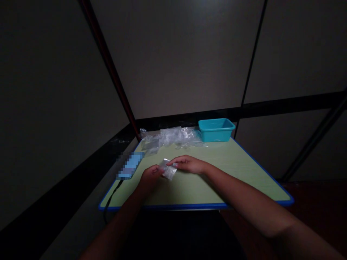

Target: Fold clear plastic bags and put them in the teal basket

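Observation:
Between my two hands, over the middle of the table, is a small clear plastic bag [170,172] with a shiny surface. My left hand [151,174] is closed on its left edge, thumb on top. From the upper right, my right hand [188,164] pinches the bag with thumb and fingertips. Whether anything lies inside the bag is too dim and small to tell. Beyond my hands a heap of clear plastic bags [170,137] spreads along the table's far edge.
A turquoise plastic basin [216,135] stands at the back right of the pale green, blue-edged table [252,180]. At the left edge lies a phone-like device with a blurred screen [130,166], its dark cable [112,195] hanging over the edge. Wall panels rise behind and left.

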### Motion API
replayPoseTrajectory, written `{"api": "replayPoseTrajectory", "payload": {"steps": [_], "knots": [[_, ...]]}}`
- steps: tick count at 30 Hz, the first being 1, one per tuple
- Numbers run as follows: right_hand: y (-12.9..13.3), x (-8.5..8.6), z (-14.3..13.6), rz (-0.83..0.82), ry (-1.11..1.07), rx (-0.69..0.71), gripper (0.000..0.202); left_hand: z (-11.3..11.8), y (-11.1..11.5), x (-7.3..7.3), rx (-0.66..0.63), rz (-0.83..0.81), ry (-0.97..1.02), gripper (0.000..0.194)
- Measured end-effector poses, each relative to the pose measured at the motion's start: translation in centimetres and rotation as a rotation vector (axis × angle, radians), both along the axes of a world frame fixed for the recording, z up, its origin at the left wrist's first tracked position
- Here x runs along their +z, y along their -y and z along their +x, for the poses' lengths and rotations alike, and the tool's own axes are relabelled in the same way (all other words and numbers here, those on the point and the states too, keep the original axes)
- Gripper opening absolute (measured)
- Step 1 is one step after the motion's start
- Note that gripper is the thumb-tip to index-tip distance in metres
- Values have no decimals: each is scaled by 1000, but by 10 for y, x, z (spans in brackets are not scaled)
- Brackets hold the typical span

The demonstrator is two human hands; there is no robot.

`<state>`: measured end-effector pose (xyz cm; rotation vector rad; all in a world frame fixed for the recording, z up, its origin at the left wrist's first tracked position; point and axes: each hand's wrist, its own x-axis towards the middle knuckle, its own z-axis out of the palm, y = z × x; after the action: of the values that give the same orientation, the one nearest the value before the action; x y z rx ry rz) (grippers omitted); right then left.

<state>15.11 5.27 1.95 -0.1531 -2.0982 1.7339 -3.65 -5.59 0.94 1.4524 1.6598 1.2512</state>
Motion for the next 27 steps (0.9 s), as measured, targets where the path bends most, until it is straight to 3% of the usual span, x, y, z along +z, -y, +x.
{"api": "replayPoseTrajectory", "payload": {"steps": [9,11,14,17,20,23,27], "knots": [[-8,-16,-5,-125,40,-52,54,5,-6,3,-60,-67,-21,28],[-14,-15,-7,-90,42,-96,57,2,-10,1,-58,-80,-8,29],[-30,-1,1,55,34,-143,58,-9,-25,-1,-23,-53,145,37],[-48,22,31,215,35,-251,55,-14,-52,4,30,-14,350,44],[-62,34,74,272,53,-398,54,1,-84,20,-3,-10,436,43],[-73,29,113,191,55,-496,62,33,-121,43,-63,-32,363,36],[-83,9,137,122,58,-577,66,82,-182,68,-23,-94,59,31]]}}
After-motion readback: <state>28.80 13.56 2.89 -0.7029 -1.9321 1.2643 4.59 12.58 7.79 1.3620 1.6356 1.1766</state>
